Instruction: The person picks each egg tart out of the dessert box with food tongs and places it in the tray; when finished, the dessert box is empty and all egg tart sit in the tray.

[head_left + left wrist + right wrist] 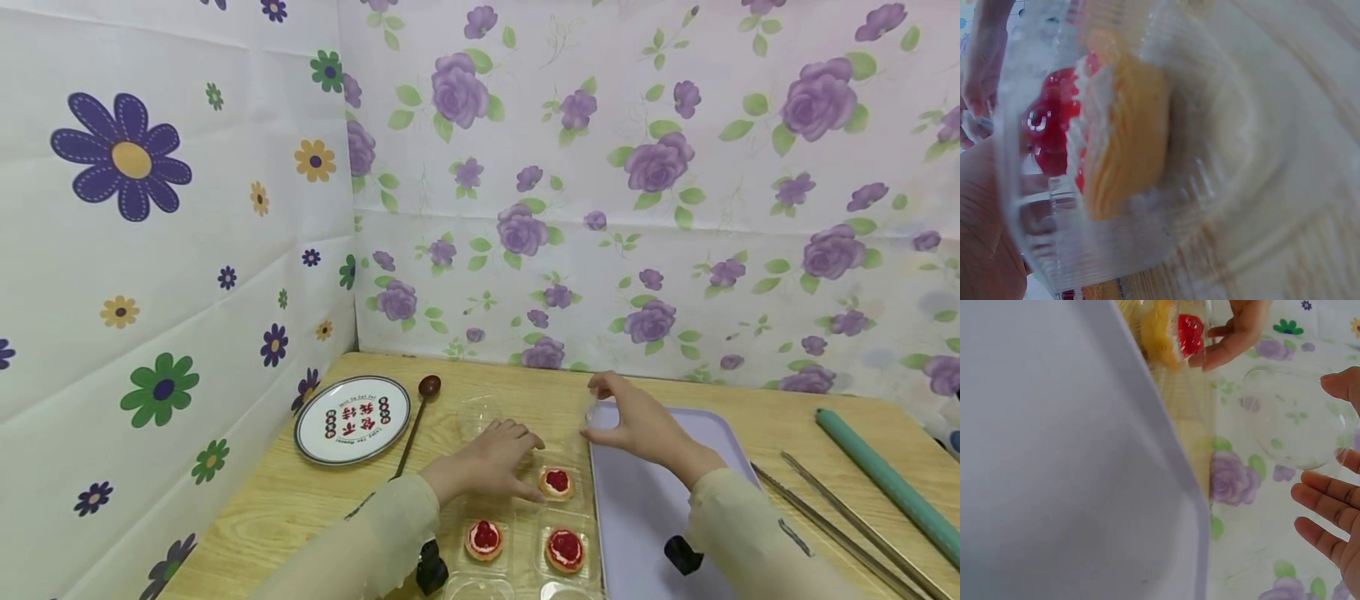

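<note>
Clear plastic boxes with berry-topped tarts stand in rows on the wooden table. At the far one, holding a tart [556, 483], my left hand [487, 462] reaches in from the left. Its thumb and fingers are spread apart at the box's edge; whether they press on it I cannot tell. Over the tray's far left corner, my right hand [645, 429] pinches a clear round lid [1294, 419] by its rim between thumb and finger. The left wrist view shows a tart [1125, 131] close up inside its box. Two nearer boxes hold a tart [484, 540] and another tart [565, 550].
A lilac tray [637, 508] lies right of the boxes. Metal tongs [847, 525] and a green rod [892, 483] are farther right. At left are a printed plate [352, 454] and a dark long-handled spoon [429, 387]. A clear round container [478, 412] stands behind my left hand.
</note>
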`<move>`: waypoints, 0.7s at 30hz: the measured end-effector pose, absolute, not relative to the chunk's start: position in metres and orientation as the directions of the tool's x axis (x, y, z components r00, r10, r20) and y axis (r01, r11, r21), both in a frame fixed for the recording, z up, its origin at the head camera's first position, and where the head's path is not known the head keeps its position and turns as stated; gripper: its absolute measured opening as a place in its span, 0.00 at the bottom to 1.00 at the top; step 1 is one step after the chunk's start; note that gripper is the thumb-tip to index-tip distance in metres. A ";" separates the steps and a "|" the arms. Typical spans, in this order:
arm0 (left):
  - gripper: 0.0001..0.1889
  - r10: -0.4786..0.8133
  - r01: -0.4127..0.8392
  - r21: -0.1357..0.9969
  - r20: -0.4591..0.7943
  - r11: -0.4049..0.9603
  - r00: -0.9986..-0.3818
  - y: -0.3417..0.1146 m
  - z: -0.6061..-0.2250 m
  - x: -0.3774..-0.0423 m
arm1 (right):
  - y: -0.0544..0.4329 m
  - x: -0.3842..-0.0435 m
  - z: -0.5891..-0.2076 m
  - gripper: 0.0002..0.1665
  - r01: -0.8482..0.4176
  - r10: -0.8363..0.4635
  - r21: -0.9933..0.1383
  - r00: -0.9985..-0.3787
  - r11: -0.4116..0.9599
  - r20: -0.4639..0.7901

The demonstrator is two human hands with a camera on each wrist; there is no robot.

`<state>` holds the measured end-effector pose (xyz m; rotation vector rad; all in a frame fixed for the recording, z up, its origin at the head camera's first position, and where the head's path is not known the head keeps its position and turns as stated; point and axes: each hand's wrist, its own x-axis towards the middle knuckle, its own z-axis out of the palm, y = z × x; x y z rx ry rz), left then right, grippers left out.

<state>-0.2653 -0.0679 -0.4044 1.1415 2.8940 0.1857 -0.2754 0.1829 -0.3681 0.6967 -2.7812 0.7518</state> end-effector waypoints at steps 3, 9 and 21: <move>0.39 0.679 0.676 0.111 0.014 0.729 -0.734 -0.068 -0.404 -0.265 | 0.184 -0.285 -0.378 0.39 -0.481 -0.378 -0.461 -0.875 0.745 0.302; 0.40 0.681 0.677 0.111 0.006 0.728 -0.733 -0.067 -0.403 -0.264 | 0.182 -0.299 -0.398 0.38 -0.475 -0.372 -0.536 -0.880 0.697 0.296; 0.40 0.681 0.675 0.130 0.003 0.726 -0.732 -0.068 -0.404 -0.266 | 0.172 -0.314 -0.413 0.39 -0.417 -0.396 -0.573 -0.903 0.705 0.170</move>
